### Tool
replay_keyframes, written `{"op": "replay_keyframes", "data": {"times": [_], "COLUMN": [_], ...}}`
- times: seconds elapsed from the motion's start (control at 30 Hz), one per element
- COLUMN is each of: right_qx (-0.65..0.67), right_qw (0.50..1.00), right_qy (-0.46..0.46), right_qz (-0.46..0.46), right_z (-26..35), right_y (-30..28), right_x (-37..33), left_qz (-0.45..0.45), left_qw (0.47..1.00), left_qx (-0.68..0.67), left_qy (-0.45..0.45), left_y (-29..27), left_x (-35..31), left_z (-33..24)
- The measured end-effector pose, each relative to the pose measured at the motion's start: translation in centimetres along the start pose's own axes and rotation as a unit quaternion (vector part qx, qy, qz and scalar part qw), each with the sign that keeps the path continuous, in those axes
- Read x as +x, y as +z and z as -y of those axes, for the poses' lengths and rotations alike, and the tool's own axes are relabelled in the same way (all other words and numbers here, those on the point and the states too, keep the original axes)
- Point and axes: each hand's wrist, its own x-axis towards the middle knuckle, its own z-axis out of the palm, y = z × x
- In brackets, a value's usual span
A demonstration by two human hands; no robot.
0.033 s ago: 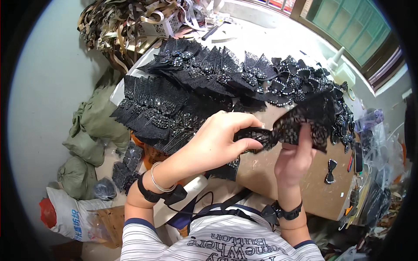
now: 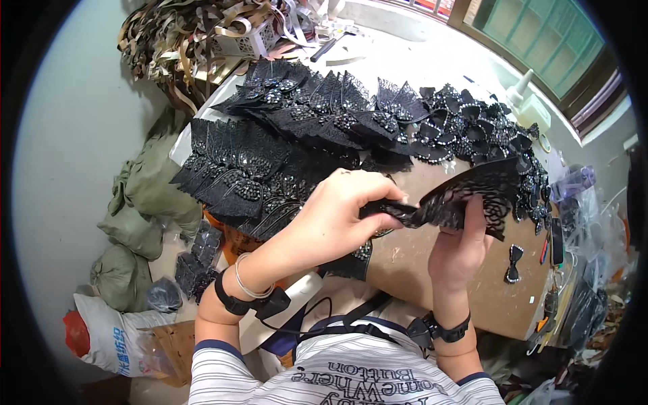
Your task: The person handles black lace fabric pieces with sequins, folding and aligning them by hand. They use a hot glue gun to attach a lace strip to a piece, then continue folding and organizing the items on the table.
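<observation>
My left hand [image 2: 351,209] pinches the narrow, gathered part of a black lace piece [image 2: 466,192] between thumb and fingers. From that pinch the lace fans out to the right, thin enough in places for light to show through. My right hand [image 2: 462,250] grips the fanned part from below, thumb up along its near face and the other fingers mostly hidden behind. Below and to the right, a small black bow [image 2: 514,263] with a pale beaded edge lies apart on the brown board [image 2: 418,270].
Rows of black beaded lace pieces [image 2: 324,111] cover the table's far left. Dark beaded bows [image 2: 466,125] heap up at the back right. A white squeeze bottle [image 2: 533,108], a black-handled tool [image 2: 325,48], a basket with ribbon strips [image 2: 250,40] and plastic bags [image 2: 584,236] surround the work.
The lace has turned in my hands: its beaded left part now shows as a thinner edge, and the fanned part spreads flatter. My left hand has shifted slightly left.
</observation>
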Motion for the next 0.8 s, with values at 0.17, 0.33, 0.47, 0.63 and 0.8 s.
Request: {"op": "replay_keyframes", "data": {"times": [0.17,0.33,0.47,0.63,0.8], "right_qx": [-0.044,-0.168,-0.226,-0.123,-0.157], "right_qw": [0.985,0.970,0.955,0.976,0.960], "right_qy": [0.143,0.099,0.057,0.145,0.205], "right_qz": [0.080,0.145,0.181,0.104,0.111], "right_z": [3.6,4.3,5.0,5.4,5.9], "right_y": [0.3,0.5,0.4,0.3,-3.6], "right_x": [0.7,-0.1,-0.3,-0.8,-1.3], "left_qz": [-0.032,-0.063,-0.060,-0.045,0.070], "left_qw": [0.994,0.987,0.985,0.989,0.996], "left_qx": [0.049,0.005,0.007,-0.005,-0.059], "left_qy": [0.095,0.150,0.162,0.140,-0.009], "left_y": [-0.1,0.6,0.9,1.3,1.8], "left_x": [0.5,1.1,1.4,1.3,-0.4], "left_z": [2.0,3.7,3.6,2.2,-2.4]}}
